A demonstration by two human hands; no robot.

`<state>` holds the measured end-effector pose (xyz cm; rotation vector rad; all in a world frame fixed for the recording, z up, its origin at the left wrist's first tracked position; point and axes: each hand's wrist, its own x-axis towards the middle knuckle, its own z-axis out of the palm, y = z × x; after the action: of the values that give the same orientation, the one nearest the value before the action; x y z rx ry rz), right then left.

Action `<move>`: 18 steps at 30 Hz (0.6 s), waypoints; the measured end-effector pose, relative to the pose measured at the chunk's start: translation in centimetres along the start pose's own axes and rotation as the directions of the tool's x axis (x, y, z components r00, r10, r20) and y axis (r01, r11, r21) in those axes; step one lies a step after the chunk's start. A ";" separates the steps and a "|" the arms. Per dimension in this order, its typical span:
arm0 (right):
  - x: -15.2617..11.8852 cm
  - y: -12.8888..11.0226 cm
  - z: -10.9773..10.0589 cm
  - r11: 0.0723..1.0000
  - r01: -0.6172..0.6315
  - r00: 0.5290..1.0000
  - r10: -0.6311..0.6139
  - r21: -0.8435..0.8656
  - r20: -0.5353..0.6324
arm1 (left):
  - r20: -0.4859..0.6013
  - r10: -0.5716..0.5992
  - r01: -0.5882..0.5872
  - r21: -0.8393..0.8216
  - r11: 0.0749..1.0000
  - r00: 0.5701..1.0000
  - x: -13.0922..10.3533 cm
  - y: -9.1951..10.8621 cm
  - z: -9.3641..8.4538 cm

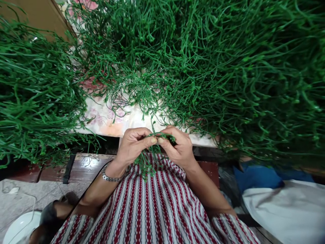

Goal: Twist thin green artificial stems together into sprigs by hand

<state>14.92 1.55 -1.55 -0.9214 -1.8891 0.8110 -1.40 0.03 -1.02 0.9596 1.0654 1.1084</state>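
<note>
Two bare hands, both engaged: left hand (137,143), thumb and fingers pinched on a small green bunch (146,169); right hand (178,146), pinched on the same bunch, thumbtips close together. Bunch located between the hands, just off the table edge, its lower sprigs hanging before the striped shirt (157,206); presumably held close to the body so that both thumbs can work in plain sight.

One large heap of green stems (228,78), ahead and to the right; one smaller pile (38,91), left. The two flank a partly bare strip of flowered cloth (111,123), an arrangement that seems to keep stock within reach of either hand.

One metal watch (108,175), left wrist. One white basin (21,230), lower left, purpose unclear from where I stand.
</note>
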 end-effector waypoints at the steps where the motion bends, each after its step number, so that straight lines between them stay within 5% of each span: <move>1: 0.0 -0.1 -0.2 1.000 -0.021 1.000 0.021 -0.012 0.002 | -0.006 0.024 -0.024 0.022 0.999 1.000 -0.1 0.1 -0.1; 5: -0.3 -0.1 -0.9 0.993 -0.112 0.993 0.114 0.036 -0.039 | -0.023 0.082 -0.080 0.068 0.994 0.996 -0.4 0.3 -0.3; 9: -0.5 0.0 0.0 0.890 -0.240 0.929 0.326 0.387 -0.174 | -0.002 0.102 -0.101 0.109 0.989 0.995 -0.8 0.3 0.1; 12: 0.0 -0.2 0.4 0.773 -0.204 0.871 0.424 0.601 -0.249 | 0.016 0.113 -0.115 0.131 0.985 0.993 -1.1 0.3 0.0; 16: 0.9 -1.3 -1.3 0.851 0.008 0.809 0.303 0.525 -0.504 | -0.087 0.155 -0.146 0.095 0.985 0.984 -1.2 0.7 -0.9; 18: 1.3 -2.1 -2.5 0.931 0.022 0.859 0.169 0.365 -0.483 | -0.070 0.161 -0.152 0.115 0.982 0.984 -1.1 0.9 -1.0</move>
<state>16.12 1.99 1.68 -0.8733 -1.2001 0.8260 -2.71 -0.86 -0.24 1.1095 1.1391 1.2357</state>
